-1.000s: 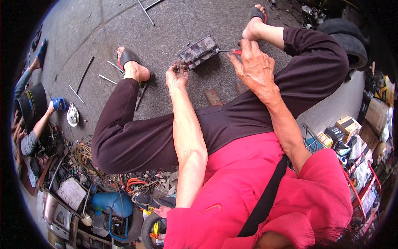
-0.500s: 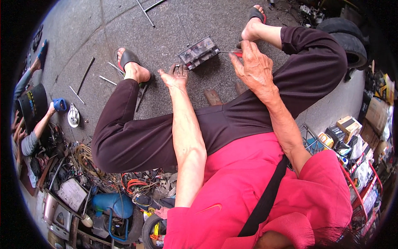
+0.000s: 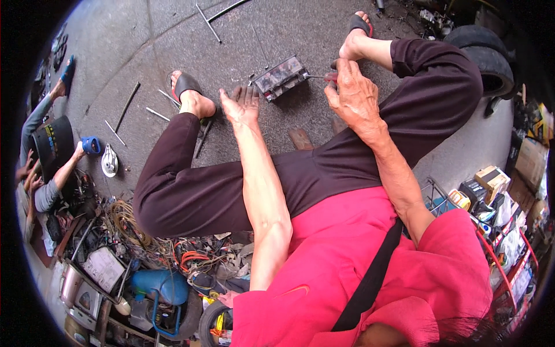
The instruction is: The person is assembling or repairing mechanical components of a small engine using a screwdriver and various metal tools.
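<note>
Between my feet, on the dark ground, sits a small grimy box-shaped battery (image 3: 281, 79) with a terminal at each end of its top. My right hand (image 3: 356, 95) grips a screwdriver (image 3: 330, 77) by its red handle, and the shaft's tip meets the terminal at the battery's right end. Beside the left end is my left hand (image 3: 241, 106), its blackened fingers stretched out and holding nothing. Whether those fingertips touch the case I cannot tell.
A T-handled bar (image 3: 209, 21) and several metal rods lie around my left foot. Two stacked tyres (image 3: 488, 69) stand at right. Cables and scrap crowd the lower left, near a blue tank (image 3: 159, 286). At far left, another person's hand holds a blue ring-shaped part (image 3: 91, 145).
My left hand has opened flatter and turned slightly at the battery's left end. My right hand keeps the screwdriver at the right terminal. The whole view has shifted a little.
</note>
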A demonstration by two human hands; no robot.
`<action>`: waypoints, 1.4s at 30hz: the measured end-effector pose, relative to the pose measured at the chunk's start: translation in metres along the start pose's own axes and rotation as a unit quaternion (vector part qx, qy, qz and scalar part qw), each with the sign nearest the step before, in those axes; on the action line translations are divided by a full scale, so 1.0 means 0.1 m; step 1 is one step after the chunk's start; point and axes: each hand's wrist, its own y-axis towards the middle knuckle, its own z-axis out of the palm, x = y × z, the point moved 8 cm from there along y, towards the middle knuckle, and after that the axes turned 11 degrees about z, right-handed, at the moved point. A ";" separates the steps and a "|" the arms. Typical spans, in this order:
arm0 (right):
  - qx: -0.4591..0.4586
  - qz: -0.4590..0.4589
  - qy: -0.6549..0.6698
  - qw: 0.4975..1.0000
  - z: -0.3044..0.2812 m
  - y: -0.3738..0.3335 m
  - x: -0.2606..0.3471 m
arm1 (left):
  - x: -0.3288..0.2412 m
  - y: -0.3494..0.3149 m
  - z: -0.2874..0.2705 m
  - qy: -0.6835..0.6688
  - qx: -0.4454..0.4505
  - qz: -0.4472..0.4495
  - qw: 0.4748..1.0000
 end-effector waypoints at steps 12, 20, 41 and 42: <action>0.020 -0.108 -0.033 0.993 0.01 0.05 0.03 | -2.59 -2.21 2.23 0.593 0.287 0.564 0.497; 0.040 -0.008 -0.045 0.998 0.05 -0.02 -0.07 | -1.62 -1.73 1.89 0.860 0.385 0.323 0.090; -0.073 -0.010 0.046 0.996 -0.08 -0.08 0.06 | -1.20 -1.65 2.18 0.815 0.449 0.351 0.103; -0.070 0.004 0.039 0.997 -0.09 -0.06 0.07 | -1.21 -1.65 2.17 0.819 0.443 0.350 0.106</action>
